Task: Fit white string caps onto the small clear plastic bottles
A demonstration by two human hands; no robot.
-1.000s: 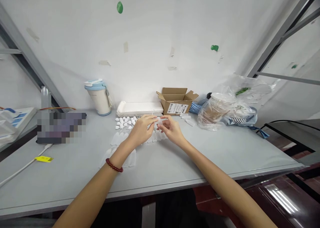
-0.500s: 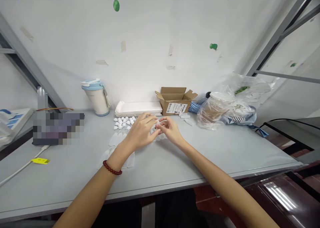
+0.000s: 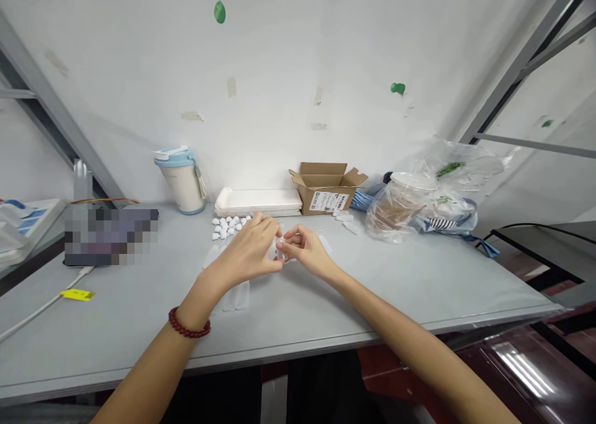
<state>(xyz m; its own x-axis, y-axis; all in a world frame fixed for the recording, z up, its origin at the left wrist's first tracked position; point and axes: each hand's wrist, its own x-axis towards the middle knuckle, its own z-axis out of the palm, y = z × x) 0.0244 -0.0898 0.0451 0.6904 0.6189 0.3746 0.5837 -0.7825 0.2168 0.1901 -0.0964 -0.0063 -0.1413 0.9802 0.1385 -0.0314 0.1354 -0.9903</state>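
My left hand (image 3: 246, 253) and my right hand (image 3: 305, 250) meet fingertip to fingertip over the grey table (image 3: 139, 312). Both pinch the same small clear plastic piece (image 3: 278, 248) between them. A red bead bracelet (image 3: 187, 328) circles my left wrist. Several clear plastic tubes (image 3: 237, 297) lie flat on the table under and beside my left hand. A heap of small white caps (image 3: 228, 225) sits just beyond my left hand.
At the back stand a blue-lidded jug (image 3: 182, 179), a stack of white trays (image 3: 258, 202), an open cardboard box (image 3: 326, 187) and plastic bags with a lidded cup (image 3: 405, 203). A white cable with a yellow tag (image 3: 77, 294) lies at left.
Both hands have drawn a little nearer to me and leftward, staying pinched together on the small clear piece. More of the table beyond them now shows.
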